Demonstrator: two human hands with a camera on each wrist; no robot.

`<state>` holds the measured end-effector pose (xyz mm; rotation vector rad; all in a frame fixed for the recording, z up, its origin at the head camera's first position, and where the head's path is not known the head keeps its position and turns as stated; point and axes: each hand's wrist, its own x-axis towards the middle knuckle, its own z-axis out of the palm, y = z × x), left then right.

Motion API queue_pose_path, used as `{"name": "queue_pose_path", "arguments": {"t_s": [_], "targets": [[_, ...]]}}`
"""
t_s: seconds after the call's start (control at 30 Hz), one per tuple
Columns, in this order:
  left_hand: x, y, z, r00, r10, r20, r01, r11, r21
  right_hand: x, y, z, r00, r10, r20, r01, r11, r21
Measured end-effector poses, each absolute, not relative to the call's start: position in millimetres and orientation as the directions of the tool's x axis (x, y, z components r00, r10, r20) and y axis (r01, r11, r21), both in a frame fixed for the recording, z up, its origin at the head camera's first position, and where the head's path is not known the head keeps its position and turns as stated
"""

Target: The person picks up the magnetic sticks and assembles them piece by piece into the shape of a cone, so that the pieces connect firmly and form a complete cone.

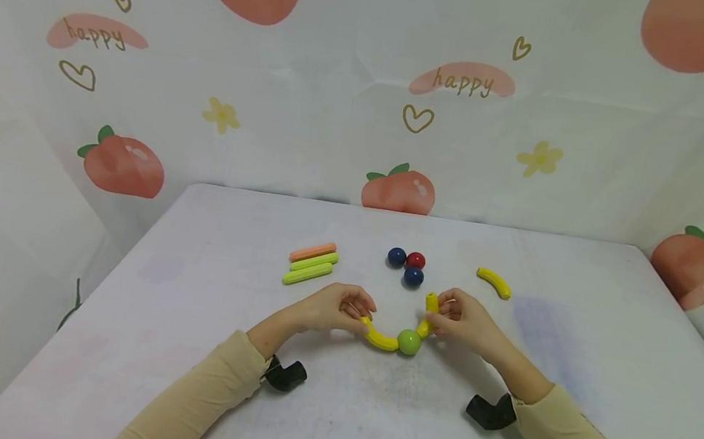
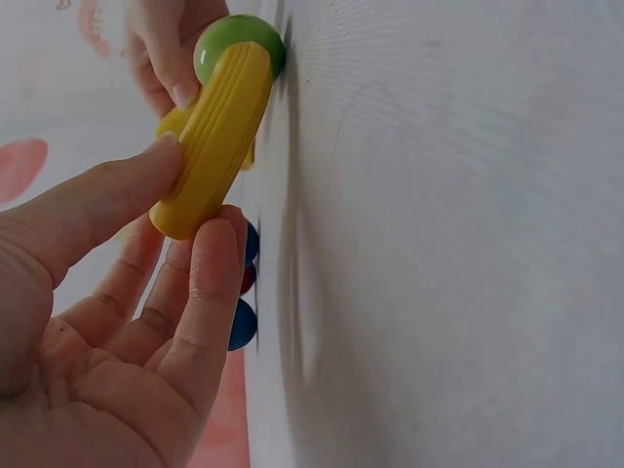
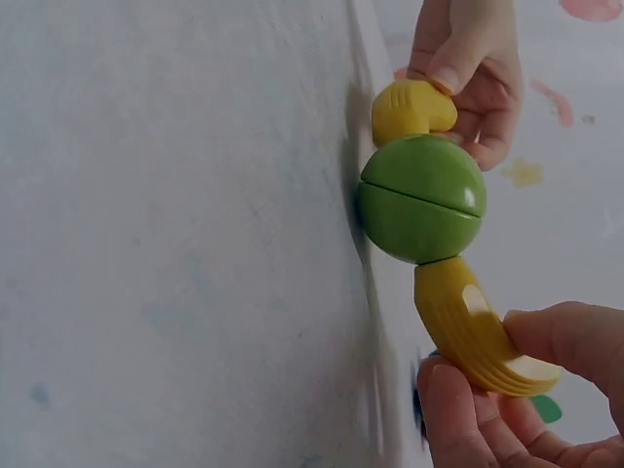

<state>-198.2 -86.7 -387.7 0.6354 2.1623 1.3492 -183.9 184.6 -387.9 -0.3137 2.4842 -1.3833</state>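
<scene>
Near the middle of the table, a green ball sits between a left yellow piece and a right yellow piece, each curved and touching it at one end; whether the ball bears on the tabletop is hard to tell. The left hand pinches the outer end of its piece between thumb and fingers, and the right hand pinches the other likewise, both nearly closed. All three parts look light and stiff, probably wood or plastic; the glossy ball would likely slip, while the ribbed yellow sides should give better purchase. The joins seem the weak spots, so holding both pieces close to the ball would steady it best. Beyond stand two blue balls and a red ball, limiting forward travel; more room lies toward the person, well inside the table's side edges.
</scene>
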Motion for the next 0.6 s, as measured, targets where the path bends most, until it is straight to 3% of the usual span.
{"name": "queue_pose_path", "arguments": {"t_s": [0.37,0.6], "targets": [[-194.5,-85.3,-385.0,-0.722,0.66,-0.207,0.152,0.444,0.883,-180.3,181.0,-389.0,-0.918,-0.353,-0.18,-0.022,0.498,-0.867],[-190.2,-77.4,-384.9,-0.665,0.707,-0.24,0.208,0.484,0.85,-177.8,177.9,-387.1,-0.903,-0.368,-0.222,-0.018,0.549,-0.836]]}}
